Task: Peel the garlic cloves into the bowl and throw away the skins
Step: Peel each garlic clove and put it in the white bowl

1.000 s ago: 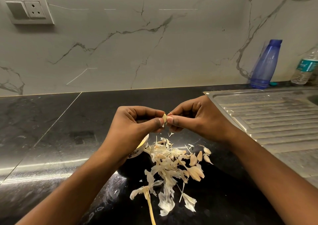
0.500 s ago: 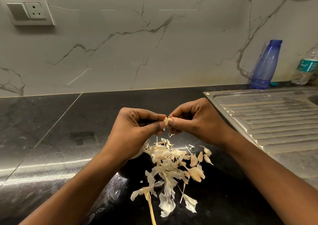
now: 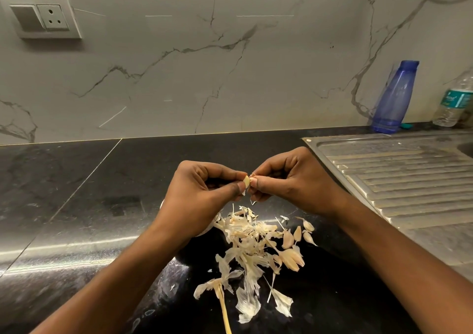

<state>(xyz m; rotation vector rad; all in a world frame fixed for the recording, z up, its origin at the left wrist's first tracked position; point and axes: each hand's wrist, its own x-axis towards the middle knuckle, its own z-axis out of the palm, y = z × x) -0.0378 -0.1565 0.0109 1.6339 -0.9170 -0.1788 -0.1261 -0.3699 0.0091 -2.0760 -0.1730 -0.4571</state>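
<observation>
My left hand (image 3: 202, 193) pinches a small pale garlic clove (image 3: 246, 181) between thumb and fingers above the black counter. My right hand (image 3: 291, 180) meets it from the right, fingertips pinching the skin at the clove's tip. Below the hands lies a pile of papery garlic skins (image 3: 245, 246) with several unpeeled cloves (image 3: 291, 239) at its right side. A white bowl (image 3: 211, 225) sits under my left wrist, mostly hidden; its contents cannot be seen.
A steel sink drainboard (image 3: 399, 177) fills the counter's right side. A blue bottle (image 3: 394, 98) and a clear water bottle (image 3: 455, 103) stand at the back wall. A switch and socket plate (image 3: 43, 16) is on the marble wall at upper left.
Both hands have sunk slightly toward the pile, still joined on the clove. The bowl has become more hidden under my left wrist.
</observation>
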